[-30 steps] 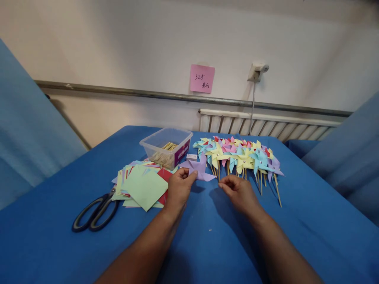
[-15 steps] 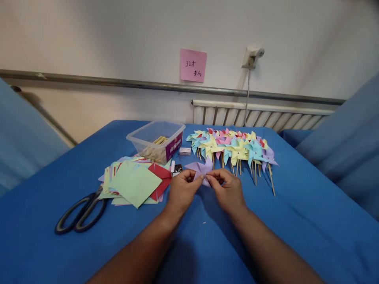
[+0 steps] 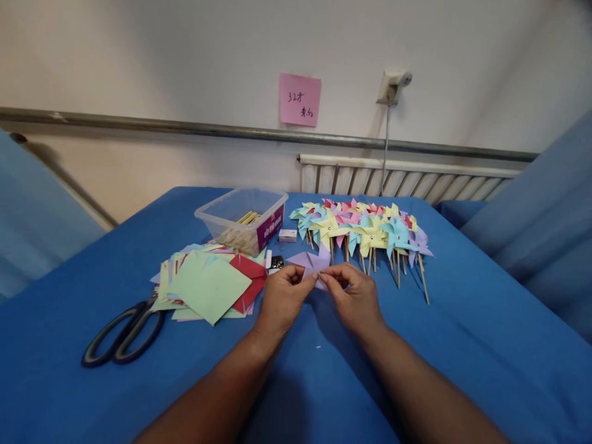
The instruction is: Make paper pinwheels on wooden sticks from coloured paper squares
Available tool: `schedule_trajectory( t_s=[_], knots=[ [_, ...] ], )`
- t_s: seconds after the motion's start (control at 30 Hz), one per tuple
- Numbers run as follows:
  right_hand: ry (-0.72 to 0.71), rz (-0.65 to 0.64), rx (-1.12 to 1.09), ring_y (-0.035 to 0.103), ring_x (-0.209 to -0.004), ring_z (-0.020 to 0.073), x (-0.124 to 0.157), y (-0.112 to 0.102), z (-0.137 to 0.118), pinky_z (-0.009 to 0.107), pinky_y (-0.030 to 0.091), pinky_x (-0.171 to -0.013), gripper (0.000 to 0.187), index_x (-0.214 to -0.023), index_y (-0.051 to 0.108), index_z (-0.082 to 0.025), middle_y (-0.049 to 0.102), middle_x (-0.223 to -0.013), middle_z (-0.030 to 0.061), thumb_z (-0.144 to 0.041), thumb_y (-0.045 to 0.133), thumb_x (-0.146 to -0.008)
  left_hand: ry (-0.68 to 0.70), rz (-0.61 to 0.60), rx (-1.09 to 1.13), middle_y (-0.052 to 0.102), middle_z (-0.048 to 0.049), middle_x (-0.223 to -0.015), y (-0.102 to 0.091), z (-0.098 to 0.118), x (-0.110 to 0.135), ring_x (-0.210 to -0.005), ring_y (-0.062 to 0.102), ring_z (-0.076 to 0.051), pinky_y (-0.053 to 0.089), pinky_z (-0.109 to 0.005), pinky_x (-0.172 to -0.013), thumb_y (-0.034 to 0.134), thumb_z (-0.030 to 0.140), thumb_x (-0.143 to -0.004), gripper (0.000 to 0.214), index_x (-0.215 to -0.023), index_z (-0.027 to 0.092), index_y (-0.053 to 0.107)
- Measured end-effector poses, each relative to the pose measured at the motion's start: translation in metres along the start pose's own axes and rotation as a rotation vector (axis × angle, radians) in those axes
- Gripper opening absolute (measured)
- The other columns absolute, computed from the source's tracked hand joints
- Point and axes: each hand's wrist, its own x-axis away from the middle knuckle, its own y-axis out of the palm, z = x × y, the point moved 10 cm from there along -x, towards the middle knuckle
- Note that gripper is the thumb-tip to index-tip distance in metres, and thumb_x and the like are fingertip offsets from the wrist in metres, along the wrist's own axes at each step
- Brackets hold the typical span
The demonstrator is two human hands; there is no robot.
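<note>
My left hand (image 3: 283, 298) pinches the near edge of a purple paper pinwheel (image 3: 309, 262) just above the blue table (image 3: 462, 345). Against the same pinwheel, my right hand (image 3: 355, 297) has its fingertips pressed together at the centre; whether something small sits between them I cannot make out. Just behind the hands lies a row of several finished pinwheels on wooden sticks (image 3: 365, 231), in yellow, blue, pink and purple.
A stack of coloured paper squares (image 3: 208, 283) lies to the left, with black scissors (image 3: 121, 333) beside it. A clear plastic tub of sticks (image 3: 243, 219), a small white box (image 3: 287, 235) and a little open box of pins (image 3: 275, 264) sit behind. A pink note (image 3: 300, 99) hangs on the wall.
My right hand came in from beside the stick row to meet the left at the purple pinwheel. The pinwheel was drawn slightly nearer. Since half a second ago, little has moved.
</note>
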Motion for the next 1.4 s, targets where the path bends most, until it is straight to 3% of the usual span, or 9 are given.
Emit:
schedule_trajectory(
  t_s=[0.33, 0.6, 0.73, 0.8, 0.9, 1.0, 1.07, 1.23, 1.4],
  knots=[
    [0.019, -0.003, -0.04, 0.057, -0.062, 0.0126, -0.001, -0.002, 0.001, 0.024, 0.043, -0.06, 0.01, -0.076, 0.069, -0.019, 0.063, -0.07, -0.0004, -0.024, 0.06, -0.08, 0.127, 0.04, -0.191, 0.061, 0.0013, -0.059, -0.002, 0.02, 0.008, -0.055, 0.054, -0.013, 0.039, -0.022, -0.052, 0.068, 0.035, -0.069, 0.021, -0.064, 0.016, 0.063],
    [0.07, -0.009, -0.109, 0.056, -0.06, 0.0125, -0.001, 0.001, 0.007, 0.025, 0.043, -0.059, 0.009, -0.072, 0.066, -0.02, 0.062, -0.067, -0.0014, -0.023, 0.062, -0.079, 0.315, 0.042, -0.317, 0.069, 0.0024, -0.075, 0.001, 0.039, 0.017, -0.068, 0.063, -0.014, 0.045, -0.022, -0.064, 0.063, 0.027, -0.074, 0.013, -0.083, 0.021, 0.069],
    [0.066, 0.049, -0.158, 0.059, -0.084, 0.0165, -0.002, -0.002, 0.009, 0.029, 0.044, -0.077, 0.005, -0.071, 0.067, -0.02, 0.064, -0.09, 0.003, -0.023, 0.066, -0.075, 0.31, 0.034, -0.29, 0.069, 0.0028, -0.074, 0.001, 0.037, 0.016, -0.067, 0.062, -0.013, 0.045, -0.022, -0.062, 0.064, 0.027, -0.074, 0.012, -0.083, 0.021, 0.069],
    [0.135, 0.037, -0.261, 0.059, -0.088, 0.0179, -0.002, 0.003, 0.017, 0.032, 0.045, -0.081, 0.005, -0.073, 0.065, -0.019, 0.064, -0.092, 0.0038, -0.024, 0.067, -0.074, 0.284, 0.036, -0.265, 0.068, 0.0024, -0.072, 0.001, 0.035, 0.014, -0.065, 0.062, -0.013, 0.044, -0.022, -0.061, 0.064, 0.028, -0.074, 0.011, -0.08, 0.02, 0.069],
    [0.261, 0.008, -0.493, 0.059, -0.074, 0.0153, 0.0, 0.014, 0.027, 0.029, 0.048, -0.068, 0.017, -0.086, 0.061, -0.02, 0.062, -0.078, 0.0002, -0.025, 0.069, -0.071, 0.22, 0.036, -0.222, 0.067, 0.0016, -0.067, 0.0, 0.029, 0.012, -0.061, 0.06, -0.013, 0.044, -0.022, -0.057, 0.065, 0.028, -0.072, 0.011, -0.075, 0.017, 0.067],
    [0.287, 0.031, -0.68, 0.056, -0.064, 0.0118, -0.001, 0.017, 0.024, 0.024, 0.047, -0.06, 0.052, -0.115, 0.051, -0.024, 0.059, -0.07, -0.005, -0.02, 0.071, -0.067, 0.156, 0.02, -0.166, 0.067, 0.0002, -0.067, 0.001, 0.022, 0.01, -0.061, 0.06, -0.014, 0.043, -0.022, -0.056, 0.066, 0.03, -0.07, 0.014, -0.074, 0.016, 0.066],
    [0.309, 0.019, -0.762, 0.055, -0.06, 0.0108, -0.001, 0.02, 0.024, 0.023, 0.046, -0.058, 0.064, -0.123, 0.046, -0.025, 0.059, -0.068, -0.0063, -0.02, 0.072, -0.066, 0.136, 0.011, -0.145, 0.067, -0.0005, -0.067, 0.001, 0.02, 0.009, -0.062, 0.061, -0.014, 0.044, -0.022, -0.057, 0.067, 0.03, -0.07, 0.016, -0.075, 0.016, 0.066],
    [0.371, -0.108, -0.769, 0.059, -0.065, 0.0132, 0.0, 0.033, 0.032, 0.025, 0.046, -0.06, 0.024, -0.084, 0.064, -0.018, 0.067, -0.074, 0.0006, -0.028, 0.074, -0.066, 0.116, -0.005, -0.099, 0.069, -0.0011, -0.07, 0.003, 0.017, 0.01, -0.063, 0.061, -0.014, 0.045, -0.023, -0.059, 0.068, 0.031, -0.069, 0.017, -0.075, 0.016, 0.067],
    [0.351, -0.099, -0.687, 0.057, -0.062, 0.0128, 0.001, 0.031, 0.038, 0.025, 0.045, -0.06, 0.019, -0.081, 0.066, -0.018, 0.068, -0.072, -0.0004, -0.029, 0.074, -0.067, 0.078, 0.026, -0.119, 0.066, -0.0009, -0.063, 0.0, 0.013, 0.01, -0.059, 0.06, -0.015, 0.043, -0.023, -0.055, 0.07, 0.033, -0.065, 0.018, -0.069, 0.015, 0.066]
  ],
)
